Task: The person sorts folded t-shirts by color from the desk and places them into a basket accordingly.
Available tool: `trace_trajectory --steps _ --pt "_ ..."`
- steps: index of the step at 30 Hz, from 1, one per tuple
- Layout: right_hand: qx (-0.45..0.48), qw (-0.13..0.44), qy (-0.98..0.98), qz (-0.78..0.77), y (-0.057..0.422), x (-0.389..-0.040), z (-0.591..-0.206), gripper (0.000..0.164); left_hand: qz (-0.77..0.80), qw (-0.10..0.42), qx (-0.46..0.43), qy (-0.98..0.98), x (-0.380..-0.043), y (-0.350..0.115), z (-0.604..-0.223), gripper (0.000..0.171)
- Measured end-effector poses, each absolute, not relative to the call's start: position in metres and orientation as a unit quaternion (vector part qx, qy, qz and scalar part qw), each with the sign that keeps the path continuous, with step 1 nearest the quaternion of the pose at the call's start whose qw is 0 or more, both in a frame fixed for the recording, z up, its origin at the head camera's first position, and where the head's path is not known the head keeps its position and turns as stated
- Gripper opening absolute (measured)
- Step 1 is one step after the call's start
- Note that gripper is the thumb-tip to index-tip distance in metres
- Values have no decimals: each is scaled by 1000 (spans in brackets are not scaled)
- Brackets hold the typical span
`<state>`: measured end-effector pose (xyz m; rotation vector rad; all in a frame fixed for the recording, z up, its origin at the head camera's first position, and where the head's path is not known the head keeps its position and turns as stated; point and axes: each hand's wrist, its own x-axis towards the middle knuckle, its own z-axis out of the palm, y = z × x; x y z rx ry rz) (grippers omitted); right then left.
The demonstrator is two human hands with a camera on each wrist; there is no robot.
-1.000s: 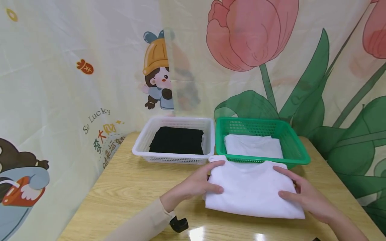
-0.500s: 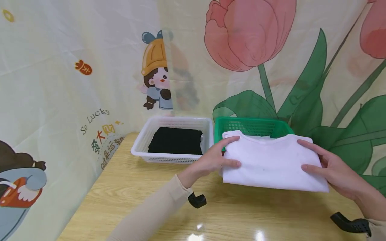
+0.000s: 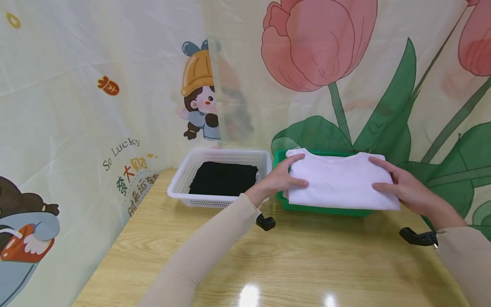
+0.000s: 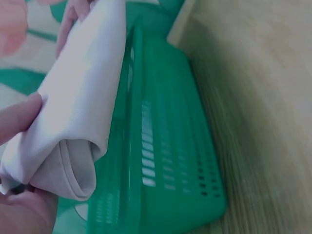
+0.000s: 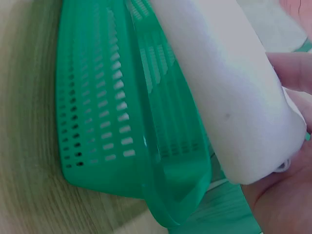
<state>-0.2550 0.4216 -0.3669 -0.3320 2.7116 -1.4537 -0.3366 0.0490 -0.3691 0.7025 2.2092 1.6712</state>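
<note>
A folded white T-shirt [image 3: 339,181], its neckline toward the back, hangs over the green basket [image 3: 326,210]. My left hand [image 3: 279,178] grips its left edge, thumb on top and other fingers partly hidden beneath. At the opposite edge my right hand [image 3: 412,189] pinches the shirt in the same way. In the left wrist view the rolled layers of the shirt [image 4: 73,97] show at the held end, above the rim of the basket [image 4: 136,146]. From the right wrist the shirt [image 5: 229,87] also appears above the basket opening. The white garment inside the basket is hidden now.
To the left of the green basket stands a white basket [image 3: 220,200] with folded black cloth [image 3: 223,178] in it. Both rest on a wooden table [image 3: 307,264]. A printed curtain [image 3: 153,85] hangs behind the table.
Both hands have lifted the white T-shirt off the table in front and carried it away from me, first rightward, then slightly back left, over the green basket. The baskets have stayed put.
</note>
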Motion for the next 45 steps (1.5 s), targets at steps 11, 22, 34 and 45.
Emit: trace_trajectory --steps 11,22,34,45 --pt "-85 72 882 -458 422 -302 -373 93 587 119 223 769 -377 60 -383 91" --pt "-59 92 880 -462 418 -318 -394 88 593 124 178 776 -387 76 -400 92" --pt "-39 99 896 -432 411 -332 -412 91 585 129 88 796 -398 99 -421 94" --pt "-37 102 876 -470 404 -338 -425 87 553 109 32 826 -405 113 -433 92"
